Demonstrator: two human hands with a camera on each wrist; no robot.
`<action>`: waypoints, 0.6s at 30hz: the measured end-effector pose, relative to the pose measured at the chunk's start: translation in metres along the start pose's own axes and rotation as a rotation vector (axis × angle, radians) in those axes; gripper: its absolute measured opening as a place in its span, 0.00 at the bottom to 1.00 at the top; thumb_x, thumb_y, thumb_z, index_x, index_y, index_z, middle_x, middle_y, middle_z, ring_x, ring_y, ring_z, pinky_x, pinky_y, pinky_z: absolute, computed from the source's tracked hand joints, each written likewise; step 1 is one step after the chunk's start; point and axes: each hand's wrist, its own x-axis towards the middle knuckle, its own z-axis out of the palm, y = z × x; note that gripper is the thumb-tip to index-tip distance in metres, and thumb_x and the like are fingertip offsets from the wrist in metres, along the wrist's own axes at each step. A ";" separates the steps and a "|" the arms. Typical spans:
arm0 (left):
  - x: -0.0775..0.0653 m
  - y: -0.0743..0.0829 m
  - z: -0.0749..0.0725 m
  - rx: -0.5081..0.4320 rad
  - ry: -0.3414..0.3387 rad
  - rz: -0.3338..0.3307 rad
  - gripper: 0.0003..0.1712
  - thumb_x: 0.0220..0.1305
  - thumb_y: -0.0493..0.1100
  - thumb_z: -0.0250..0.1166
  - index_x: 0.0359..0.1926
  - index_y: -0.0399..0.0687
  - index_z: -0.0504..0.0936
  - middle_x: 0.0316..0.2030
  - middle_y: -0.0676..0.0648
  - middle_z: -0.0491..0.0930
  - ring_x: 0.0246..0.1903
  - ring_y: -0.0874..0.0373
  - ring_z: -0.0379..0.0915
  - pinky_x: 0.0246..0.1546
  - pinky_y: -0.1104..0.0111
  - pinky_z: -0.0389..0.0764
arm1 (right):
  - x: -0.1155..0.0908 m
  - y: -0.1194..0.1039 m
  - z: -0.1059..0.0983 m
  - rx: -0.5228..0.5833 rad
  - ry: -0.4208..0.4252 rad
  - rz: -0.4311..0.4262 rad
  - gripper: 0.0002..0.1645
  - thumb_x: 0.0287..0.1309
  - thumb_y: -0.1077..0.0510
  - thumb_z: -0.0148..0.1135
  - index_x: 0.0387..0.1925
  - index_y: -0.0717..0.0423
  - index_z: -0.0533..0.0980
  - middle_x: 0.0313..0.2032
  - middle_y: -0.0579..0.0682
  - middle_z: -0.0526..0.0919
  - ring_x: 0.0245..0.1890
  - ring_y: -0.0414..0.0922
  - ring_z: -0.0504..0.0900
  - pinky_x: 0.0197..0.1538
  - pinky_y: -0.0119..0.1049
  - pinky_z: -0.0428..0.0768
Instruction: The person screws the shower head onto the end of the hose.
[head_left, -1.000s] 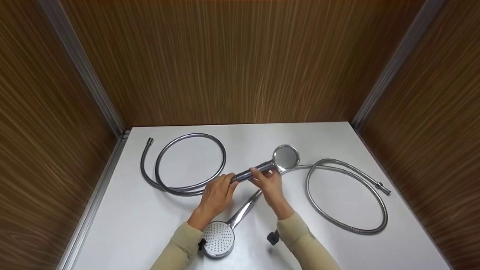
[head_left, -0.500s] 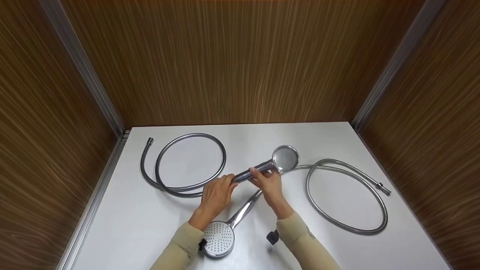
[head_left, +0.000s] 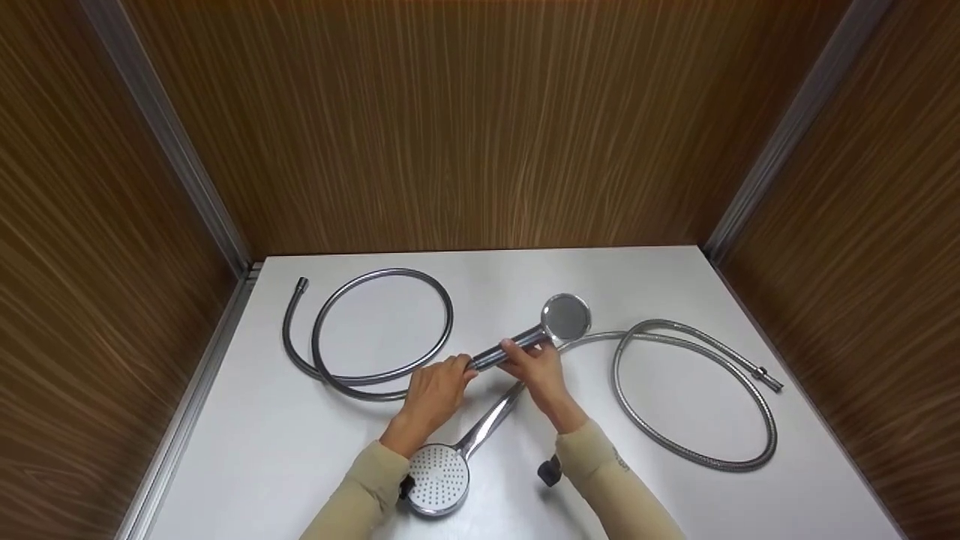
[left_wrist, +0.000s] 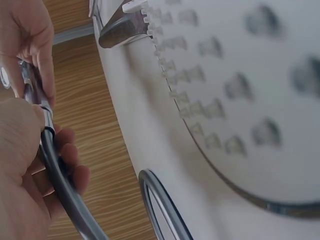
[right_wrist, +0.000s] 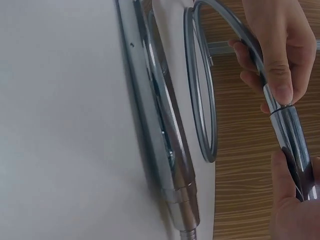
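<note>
My right hand (head_left: 538,375) grips the handle of a chrome shower head (head_left: 566,318), thumb on top, its round grey disc pointing to the back right. My left hand (head_left: 435,394) pinches the metal end fitting (right_wrist: 271,99) of a smooth dark grey shower hose (head_left: 448,307) at the handle's lower end. In the right wrist view the fitting meets the handle (right_wrist: 291,137) end to end, slightly angled. Fingers cover part of this joint in the head view. The hose runs back from my left hand into a loop on the table's left side.
A second shower head (head_left: 439,480) with a white nozzle face lies under my left forearm. Its handle connects to a braided metal hose (head_left: 766,420) looped on the right. The white table (head_left: 262,450) is enclosed by wood-grain panels (head_left: 480,127) at the back and sides.
The held shower head has shifted slightly left and down, and its disc has tilted a little. Both hands keep their grips; the second shower head and braided hose stay put.
</note>
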 end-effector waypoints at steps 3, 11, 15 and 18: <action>0.000 -0.001 0.003 0.012 0.002 0.014 0.14 0.77 0.52 0.62 0.39 0.46 0.78 0.23 0.49 0.78 0.19 0.55 0.73 0.18 0.63 0.71 | 0.003 0.003 -0.005 -0.018 -0.012 0.027 0.12 0.73 0.67 0.61 0.50 0.67 0.68 0.38 0.57 0.88 0.38 0.46 0.92 0.49 0.42 0.89; -0.002 -0.001 0.012 -0.023 0.007 -0.008 0.14 0.75 0.50 0.64 0.38 0.44 0.79 0.25 0.47 0.78 0.20 0.50 0.78 0.19 0.59 0.75 | 0.009 0.006 -0.014 -0.064 -0.038 0.089 0.13 0.76 0.64 0.58 0.54 0.67 0.67 0.41 0.58 0.86 0.36 0.46 0.92 0.48 0.42 0.89; -0.001 0.001 0.014 -0.078 0.001 -0.053 0.13 0.73 0.49 0.66 0.39 0.42 0.80 0.28 0.45 0.77 0.24 0.48 0.79 0.23 0.58 0.78 | 0.012 0.010 -0.015 -0.059 -0.020 0.095 0.12 0.76 0.65 0.58 0.53 0.67 0.67 0.42 0.59 0.84 0.35 0.46 0.91 0.48 0.43 0.89; -0.001 0.001 0.016 -0.082 0.005 -0.071 0.14 0.72 0.48 0.68 0.37 0.41 0.80 0.29 0.45 0.78 0.26 0.49 0.79 0.25 0.58 0.79 | 0.016 0.016 -0.017 -0.045 -0.010 0.099 0.13 0.76 0.65 0.57 0.54 0.68 0.66 0.41 0.58 0.83 0.35 0.46 0.91 0.47 0.43 0.89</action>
